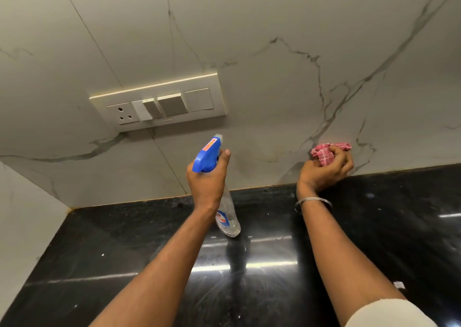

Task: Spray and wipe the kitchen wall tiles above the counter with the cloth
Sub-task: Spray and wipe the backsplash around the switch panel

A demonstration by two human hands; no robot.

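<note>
The left hand (205, 179) grasps the spray bottle (208, 155) at its neck, long axis near upright, nozzle facing the wall tiles (274, 89). The right hand (324, 169), nearer the tiles, clenches the cloth (326, 153) just above the counter (374, 227) back edge

Glossy black stone counter (374, 239); marble-look tiles (274, 27); pink cloth (324, 153).

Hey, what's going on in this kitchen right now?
A person is cleaning the wall tiles above the black counter. Their left hand grips a spray bottle by its blue trigger head, nozzle toward the wall below the switch panel. Their right hand presses a bunched pink cloth against the tiles just above the counter's back edge.
</note>
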